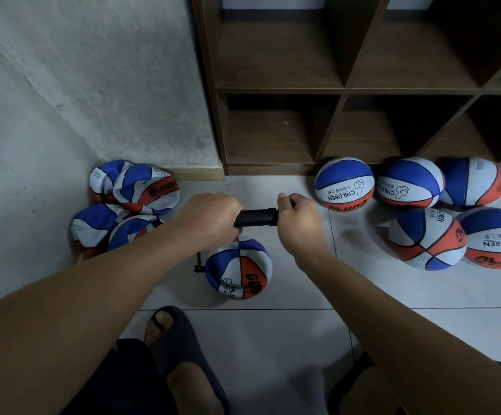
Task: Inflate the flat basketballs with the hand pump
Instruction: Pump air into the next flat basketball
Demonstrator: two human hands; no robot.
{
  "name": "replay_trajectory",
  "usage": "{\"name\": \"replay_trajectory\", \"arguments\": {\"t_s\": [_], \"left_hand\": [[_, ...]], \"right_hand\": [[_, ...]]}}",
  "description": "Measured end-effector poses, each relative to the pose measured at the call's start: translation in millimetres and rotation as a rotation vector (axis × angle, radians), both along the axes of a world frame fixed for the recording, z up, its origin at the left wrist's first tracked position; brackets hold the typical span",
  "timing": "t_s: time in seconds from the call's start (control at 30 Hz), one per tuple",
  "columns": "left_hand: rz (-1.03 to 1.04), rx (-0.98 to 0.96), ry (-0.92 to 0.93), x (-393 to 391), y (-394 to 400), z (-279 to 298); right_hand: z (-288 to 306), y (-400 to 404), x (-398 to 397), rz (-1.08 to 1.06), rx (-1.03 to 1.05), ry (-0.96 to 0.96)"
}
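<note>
The left hand [210,218] is wrapped round the barrel of the black hand pump [256,217], and the right hand [298,218] is clenched at its other end, seemingly on the handle, which its fingers hide. Just below, a half-flat basketball [238,269] sits on the tiled floor [303,295], with crumpled balls [123,205] to the left and round ones [345,183] by the shelf [279,91].
</note>
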State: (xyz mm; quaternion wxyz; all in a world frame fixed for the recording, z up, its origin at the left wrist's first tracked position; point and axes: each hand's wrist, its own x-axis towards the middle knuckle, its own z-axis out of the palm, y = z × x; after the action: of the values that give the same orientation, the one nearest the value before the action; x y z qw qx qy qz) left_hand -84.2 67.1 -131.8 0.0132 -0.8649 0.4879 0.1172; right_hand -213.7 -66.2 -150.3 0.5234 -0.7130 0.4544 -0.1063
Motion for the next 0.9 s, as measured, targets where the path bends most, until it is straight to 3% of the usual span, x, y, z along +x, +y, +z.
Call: {"name": "replay_trajectory", "arguments": {"t_s": [0.23, 0.5, 0.7, 0.9], "left_hand": [[-0.030, 0.006, -0.002, 5, 0, -3], [0.062, 0.020, -0.004, 27, 14, -3], [0.017, 0.017, -0.012, 7, 2, -2], [0.005, 0.077, 0.019, -7, 3, -7]], "right_hand": [[4, -11, -8, 0.024, 0.064, 0.028], [8, -74, -18, -0.172, 0.051, 0.038], [7, -21, -13, -0.131, -0.078, -0.002], [-2, 9, -8, -0.001, -0.016, 0.010]]}}
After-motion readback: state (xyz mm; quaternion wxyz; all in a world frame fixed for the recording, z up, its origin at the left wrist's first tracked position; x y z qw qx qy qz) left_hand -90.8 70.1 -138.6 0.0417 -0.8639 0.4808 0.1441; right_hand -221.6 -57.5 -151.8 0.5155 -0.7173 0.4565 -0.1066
